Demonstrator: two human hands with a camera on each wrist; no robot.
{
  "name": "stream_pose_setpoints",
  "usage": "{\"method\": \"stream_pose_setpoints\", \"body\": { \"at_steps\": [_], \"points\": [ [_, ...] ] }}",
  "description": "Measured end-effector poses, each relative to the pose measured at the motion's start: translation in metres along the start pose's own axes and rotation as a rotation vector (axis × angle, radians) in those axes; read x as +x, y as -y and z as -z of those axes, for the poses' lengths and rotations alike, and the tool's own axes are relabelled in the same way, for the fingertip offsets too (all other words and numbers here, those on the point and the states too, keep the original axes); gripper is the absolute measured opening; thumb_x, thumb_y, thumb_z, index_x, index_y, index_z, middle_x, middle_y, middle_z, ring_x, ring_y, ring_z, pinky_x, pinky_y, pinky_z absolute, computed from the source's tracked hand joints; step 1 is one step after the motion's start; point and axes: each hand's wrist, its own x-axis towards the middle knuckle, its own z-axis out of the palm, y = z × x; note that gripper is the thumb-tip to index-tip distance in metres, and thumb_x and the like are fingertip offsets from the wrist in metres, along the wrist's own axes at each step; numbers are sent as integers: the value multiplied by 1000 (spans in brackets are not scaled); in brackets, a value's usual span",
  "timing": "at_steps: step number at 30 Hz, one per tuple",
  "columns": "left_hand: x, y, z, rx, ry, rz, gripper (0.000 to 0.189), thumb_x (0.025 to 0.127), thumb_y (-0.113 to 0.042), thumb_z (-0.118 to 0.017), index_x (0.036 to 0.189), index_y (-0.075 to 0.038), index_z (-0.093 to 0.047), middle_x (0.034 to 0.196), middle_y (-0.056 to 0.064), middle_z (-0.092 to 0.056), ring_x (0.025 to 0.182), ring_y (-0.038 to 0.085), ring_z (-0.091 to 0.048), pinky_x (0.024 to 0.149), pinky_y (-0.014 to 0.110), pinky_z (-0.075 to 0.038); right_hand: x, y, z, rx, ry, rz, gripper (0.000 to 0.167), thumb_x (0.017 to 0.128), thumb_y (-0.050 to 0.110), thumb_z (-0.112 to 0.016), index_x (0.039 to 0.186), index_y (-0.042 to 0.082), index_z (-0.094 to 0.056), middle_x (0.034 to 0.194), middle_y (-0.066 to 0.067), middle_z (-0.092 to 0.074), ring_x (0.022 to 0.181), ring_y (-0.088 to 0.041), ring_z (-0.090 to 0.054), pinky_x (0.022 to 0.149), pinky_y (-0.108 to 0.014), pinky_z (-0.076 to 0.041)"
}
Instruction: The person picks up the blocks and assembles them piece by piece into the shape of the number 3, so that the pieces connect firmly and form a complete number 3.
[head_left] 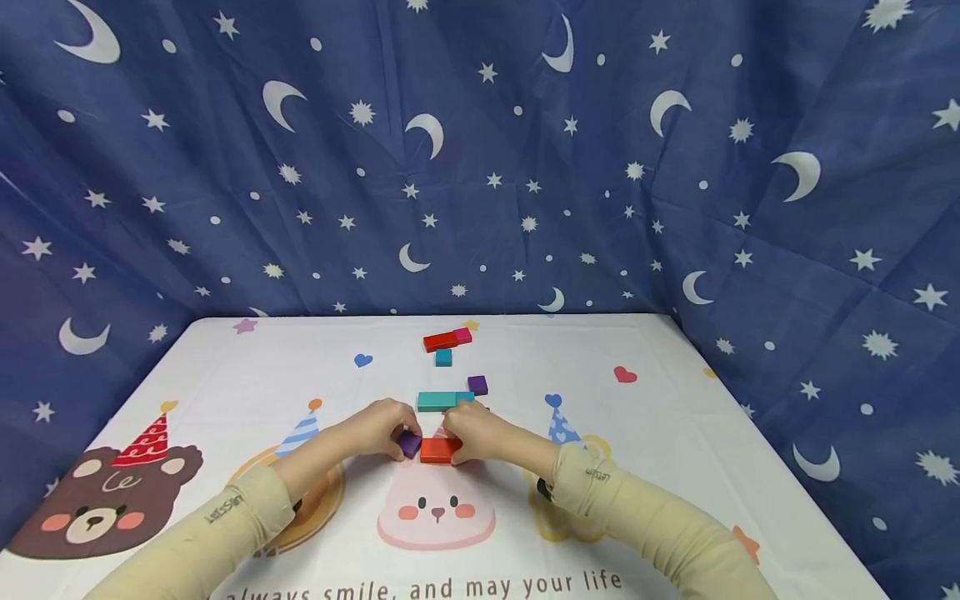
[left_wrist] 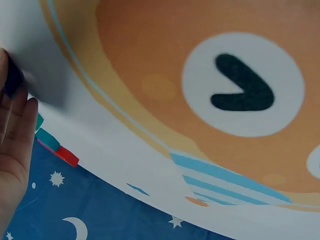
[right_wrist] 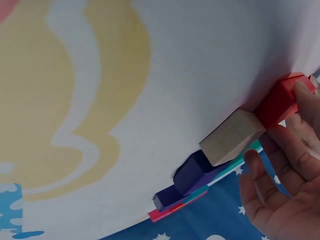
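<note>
Near the middle of the table, my left hand (head_left: 386,427) pinches a small purple block (head_left: 409,443) between thumb and fingers; it looks dark at the edge of the left wrist view. Just to the right, my right hand (head_left: 476,433) grips a red block (head_left: 437,451) at its right end. Both blocks are at table level, a narrow gap apart. In the right wrist view, a plain wooden block (right_wrist: 232,137) lies beside the red block, close to my fingers. My right hand hides it in the head view.
Beyond my hands lie a long teal block (head_left: 437,402) with a blue block (head_left: 465,397) at its right end, a purple block (head_left: 477,385) and a teal cube (head_left: 444,357). Farther back, a red block (head_left: 440,341) meets a pink one (head_left: 463,336). A starry blue curtain (head_left: 480,208) hangs behind.
</note>
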Motion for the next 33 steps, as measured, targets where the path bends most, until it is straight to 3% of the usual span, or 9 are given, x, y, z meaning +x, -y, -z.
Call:
{"method": "stream_pose_setpoints", "body": {
  "at_steps": [4,12,19,26,33],
  "points": [
    [1,-2,1,10,14,18,29,65,-9,-84,92,-7,-74,82,-1,-67,70,6,-51,67,21,-42,-1,1,0,-6,8,-9,24,71,24,-83,71,10,-64,67,4,-59,73,-9,-43,65,-19,-30],
    [-5,0,-2,-63,14,79,29,70,-11,-82,97,-7,-73,89,0,-68,75,8,-51,71,22,-45,1,1,0,-6,8,-9,23,71,24,-83,71,10,-64,66,4,-60,73,-9,-43,66,-19,-30],
    [-5,1,-1,-82,19,50,28,70,-10,-82,96,-6,-72,89,0,-67,75,8,-52,70,21,-47,1,0,0,2,18,-20,23,72,25,-83,71,11,-64,65,5,-58,73,-8,-43,66,-20,-30],
    [-7,-4,-1,-82,14,88,30,69,-11,-82,97,-6,-72,91,1,-67,77,10,-52,73,24,-47,0,1,1,-18,21,-2,23,71,26,-83,73,10,-66,67,4,-60,73,-9,-44,68,-20,-30],
    [-7,-4,-2,-72,-5,79,30,69,-9,-82,97,-4,-72,92,4,-68,77,11,-53,71,23,-47,0,6,2,-68,44,6,22,73,24,-82,88,11,-71,80,4,-69,81,-10,-49,75,-24,-36]
  ]
}}
